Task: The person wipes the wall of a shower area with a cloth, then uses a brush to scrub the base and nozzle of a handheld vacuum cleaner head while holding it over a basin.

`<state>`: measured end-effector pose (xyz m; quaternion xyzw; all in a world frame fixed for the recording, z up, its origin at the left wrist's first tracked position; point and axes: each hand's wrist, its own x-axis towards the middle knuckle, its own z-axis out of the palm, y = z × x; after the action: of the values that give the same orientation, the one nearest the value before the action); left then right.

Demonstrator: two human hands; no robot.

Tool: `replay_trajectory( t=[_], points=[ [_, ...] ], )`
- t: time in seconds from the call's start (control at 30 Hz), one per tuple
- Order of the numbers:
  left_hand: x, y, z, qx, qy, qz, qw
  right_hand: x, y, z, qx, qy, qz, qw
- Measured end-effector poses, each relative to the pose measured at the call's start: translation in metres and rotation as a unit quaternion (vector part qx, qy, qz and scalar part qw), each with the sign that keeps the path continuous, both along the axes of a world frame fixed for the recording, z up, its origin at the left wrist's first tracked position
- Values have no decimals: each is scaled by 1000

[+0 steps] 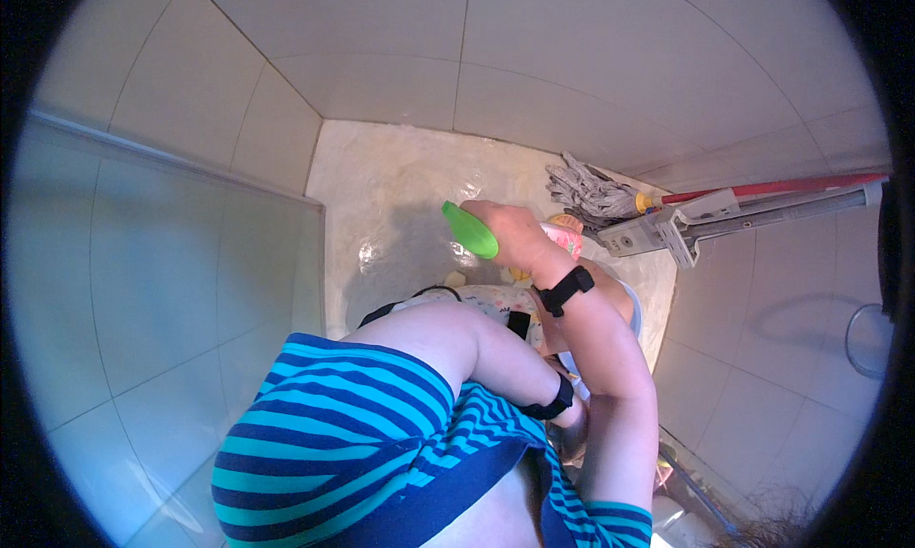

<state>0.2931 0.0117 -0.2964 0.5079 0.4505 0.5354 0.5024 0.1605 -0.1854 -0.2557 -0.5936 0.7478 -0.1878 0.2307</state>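
Note:
My right hand (515, 235), reaching forward above the floor, has its fingers closed round a bright green thing with a smooth, rounded end (470, 232); its kind does not show. A black strap is on that wrist. Just beyond the wrist, partly covered by it, is a pink and white printed item (564, 235), perhaps a container. My left arm (477, 348) bends sharply inward across my body, with a black strap at its wrist. The left hand (570, 436) is mostly hidden behind my right forearm, so its fingers do not show. Floral cloth (491, 303) lies beneath my arms.
The pale floor (391, 167) looks wet and shiny, with tiled walls close around. In the far right corner rests a grey string mop (596, 191) with a red pole (772, 188). A flat metal-and-white mop head (667, 232) on a grey pole (791, 214) is beside it.

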Motion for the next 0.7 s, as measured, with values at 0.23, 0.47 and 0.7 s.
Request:
replay_trajectory(
  t=[0.23,0.47,0.7],
  points=[
    [-22,-51,65,-79,198,54,976,-15,23,24,3,23,-59,998],
    [-36,-49,76,-78,219,114,966,-38,136,92,-208,-40,-270,939],
    [-69,-33,82,-102,240,139,955,-25,300,121,-299,112,-563,762]
  ],
)
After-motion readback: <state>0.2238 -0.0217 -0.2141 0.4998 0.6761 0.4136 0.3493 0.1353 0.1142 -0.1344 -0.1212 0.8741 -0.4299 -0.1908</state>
